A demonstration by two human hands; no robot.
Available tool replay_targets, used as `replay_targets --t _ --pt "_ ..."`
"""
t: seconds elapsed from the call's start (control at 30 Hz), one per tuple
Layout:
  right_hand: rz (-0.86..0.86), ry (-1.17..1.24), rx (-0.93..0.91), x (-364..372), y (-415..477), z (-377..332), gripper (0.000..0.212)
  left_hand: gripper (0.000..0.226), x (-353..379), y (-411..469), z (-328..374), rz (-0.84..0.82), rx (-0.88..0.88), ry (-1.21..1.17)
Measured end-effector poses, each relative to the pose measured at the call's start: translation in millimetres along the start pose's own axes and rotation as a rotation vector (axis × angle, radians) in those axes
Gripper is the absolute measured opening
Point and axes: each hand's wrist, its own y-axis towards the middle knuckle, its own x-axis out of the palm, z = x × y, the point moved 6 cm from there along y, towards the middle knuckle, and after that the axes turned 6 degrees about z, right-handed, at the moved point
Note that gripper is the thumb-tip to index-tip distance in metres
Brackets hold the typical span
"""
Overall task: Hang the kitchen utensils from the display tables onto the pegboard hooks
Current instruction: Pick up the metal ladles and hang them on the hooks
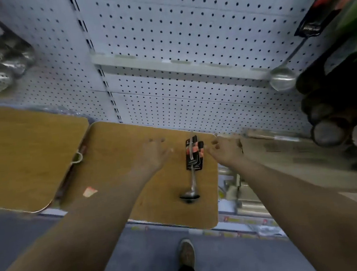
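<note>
The view comes from the person's head, facing forward and tilted steeply down, so the grey floor (143, 262) and one brown shoe (186, 253) lie at the near edge, right beneath it. The brown wooden table (117, 155) fills the middle, close by, with the left forearm (83, 224) and right forearm (290, 189) running in from the near corners. The white perforated pegboard wall (182, 23) rises at the far side, its lines bowed by the wide lens.
</note>
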Motion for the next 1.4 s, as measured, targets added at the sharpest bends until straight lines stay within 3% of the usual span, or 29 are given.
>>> replay_targets --t 0.2,0.3,0.57,0.83,0.93,1.03,1.27,1.4 --pt "-0.115 0.157 0.156 85.6 60.5 43.5 0.052 0.052 106.2 37.1 -20.3 -0.127 -0.137 -0.125" --pt "-0.08 0.235 0.224 109.9 87.1 49.7 0.046 0.05 144.4 48.1 -27.3 -0.169 -0.172 -0.203" --pt "-0.06 0.314 0.316 142.4 111.9 55.4 0.029 0.05 182.8 56.0 -49.3 -0.131 -0.269 -0.316" --pt "-0.087 0.733 0.432 143.1 93.1 100.6 0.022 0.05 201.7 65.7 -41.9 -0.123 -0.358 -0.48" --pt "-0.102 0.949 0.487 138.5 82.0 119.7 0.002 0.049 213.1 68.1 -32.1 -0.137 -0.354 -0.52" --pt "-0.131 1.117 0.574 140.2 73.1 139.1 0.006 0.049 221.4 69.5 -22.0 -0.135 -0.359 -0.553" --pt "-0.122 1.193 0.664 148.5 58.6 164.5 0.019 0.048 236.6 75.7 -13.5 -0.112 -0.423 -0.591" --pt "-0.12 1.238 0.663 147.5 51.5 157.2 0.023 0.028 241.1 80.3 -9.3 -0.173 -0.434 -0.56"
